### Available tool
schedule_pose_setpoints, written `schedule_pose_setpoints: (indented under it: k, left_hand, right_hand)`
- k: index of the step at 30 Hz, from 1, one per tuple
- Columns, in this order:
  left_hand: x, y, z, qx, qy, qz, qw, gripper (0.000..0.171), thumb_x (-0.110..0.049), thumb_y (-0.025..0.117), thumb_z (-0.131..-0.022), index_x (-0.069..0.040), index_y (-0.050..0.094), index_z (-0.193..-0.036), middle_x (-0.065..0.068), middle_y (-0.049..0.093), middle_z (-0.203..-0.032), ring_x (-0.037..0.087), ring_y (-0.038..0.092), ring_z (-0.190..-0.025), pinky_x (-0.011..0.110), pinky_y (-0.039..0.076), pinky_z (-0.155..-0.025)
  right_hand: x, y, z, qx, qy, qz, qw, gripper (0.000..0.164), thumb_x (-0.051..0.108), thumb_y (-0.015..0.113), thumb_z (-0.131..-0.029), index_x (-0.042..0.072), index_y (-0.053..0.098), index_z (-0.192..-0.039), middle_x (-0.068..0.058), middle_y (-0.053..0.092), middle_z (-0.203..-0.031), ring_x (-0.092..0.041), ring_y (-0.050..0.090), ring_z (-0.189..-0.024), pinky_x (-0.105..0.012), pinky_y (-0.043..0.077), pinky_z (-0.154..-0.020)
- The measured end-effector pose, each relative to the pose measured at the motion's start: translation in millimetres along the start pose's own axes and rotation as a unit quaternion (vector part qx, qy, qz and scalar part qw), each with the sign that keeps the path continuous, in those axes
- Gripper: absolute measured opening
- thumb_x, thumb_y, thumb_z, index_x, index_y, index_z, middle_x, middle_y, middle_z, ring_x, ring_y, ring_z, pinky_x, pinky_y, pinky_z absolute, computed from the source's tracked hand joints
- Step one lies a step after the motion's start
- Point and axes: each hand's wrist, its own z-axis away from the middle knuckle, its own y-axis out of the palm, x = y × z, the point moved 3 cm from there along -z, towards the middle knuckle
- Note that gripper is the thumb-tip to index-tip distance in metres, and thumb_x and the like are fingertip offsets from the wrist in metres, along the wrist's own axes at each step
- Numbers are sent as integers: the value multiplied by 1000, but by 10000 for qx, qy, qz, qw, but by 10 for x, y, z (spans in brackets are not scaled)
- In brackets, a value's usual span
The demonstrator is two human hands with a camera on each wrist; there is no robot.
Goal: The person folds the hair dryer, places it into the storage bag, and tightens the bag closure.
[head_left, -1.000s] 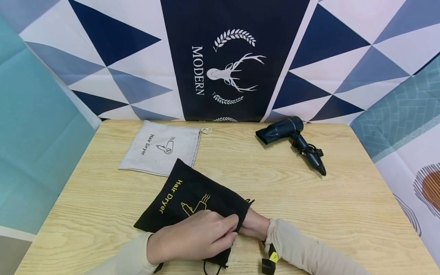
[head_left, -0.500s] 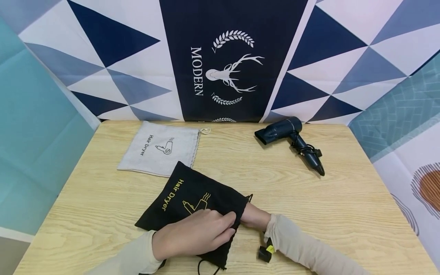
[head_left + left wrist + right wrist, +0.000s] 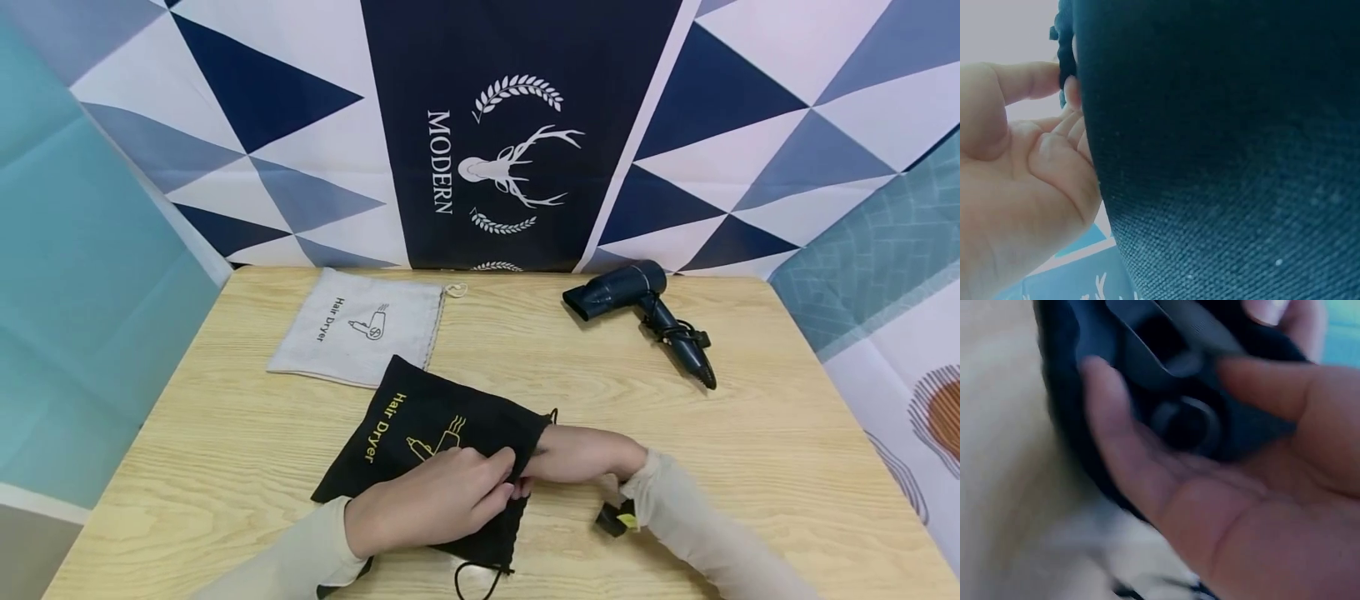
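Note:
A black drawstring bag (image 3: pixel 442 433) with yellow "Hair Dryer" print lies slanted at the table's near middle. My left hand (image 3: pixel 435 500) pinches its rim; in the left wrist view, thumb and fingers (image 3: pixel 1032 81) meet at the bag's corded edge. At the mouth is my right hand (image 3: pixel 581 454), partly hidden by the cloth. The right wrist view, blurred, has that hand's fingers (image 3: pixel 1110 400) spread at the opening, its thumb apart. Inside sit dark parts, one with a rectangular slot and a round ring (image 3: pixel 1188 428); their kind is unclear.
Behind the black bag a light grey drawstring bag (image 3: pixel 367 321) lies flat. A dark folding hair dryer (image 3: pixel 637 300), its cord wrapped about the handle, lies at the back right of the wooden table (image 3: pixel 225 467). Patterned cloth (image 3: pixel 315 200) covers the wall behind.
My right hand has drawn back from inside the bag toward the right, so more of it shows. My left hand keeps its pinch on the rim. The head view has shifted slightly.

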Motion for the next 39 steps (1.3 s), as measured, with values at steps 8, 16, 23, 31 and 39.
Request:
schedule_pose_setpoints:
  k: [8,16,23,31,39]
  left_hand:
    - [-1,68,-45,-47,79,-362,9993,17,-22,58,-100,-18,54,-84,-16,47,-67,-6,42,-54,12,36,-51]
    - [-84,167,-17,628,391,-486,9961,13,-26,57,-101,-19,64,-94,-17,56,-71,-11,45,-58,10,40,-53]
    - [-227,305,135,1928,473,-58,9801,17,-30,53,-104,-22,68,-106,-20,52,-63,-11,45,-49,8,39,-51]
    - [-175,548,244,2328,314,-99,9720,4,-25,58,-101,-22,61,-100,-14,44,-57,-5,39,-42,11,35,-44]
    - [-145,638,223,1741,571,-573,9814,14,-27,66,-97,-17,60,-106,-15,42,-56,-6,36,-41,8,33,-42]
  right_hand:
    - [128,-354,488,-450,-1559,1579,9740,27,32,48,-106,16,64,-91,7,61,-72,-1,54,-62,-23,49,-61]
    - [-46,-584,425,-681,-1026,1030,9870,32,25,50,-106,13,49,-135,-6,69,-78,-25,66,-62,-33,55,-61]
    - [-284,-481,247,293,-641,443,9965,34,17,54,-103,11,51,-137,-13,69,-72,-33,68,-61,-40,57,-58]
    - [-312,-391,96,237,-975,479,9938,22,13,47,-105,13,65,-94,-14,68,-69,-33,67,-57,-38,57,-58]
    - [-325,-416,106,505,-1198,163,9914,29,18,50,-105,0,67,-90,-17,68,-70,-35,66,-57,-41,57,-56]
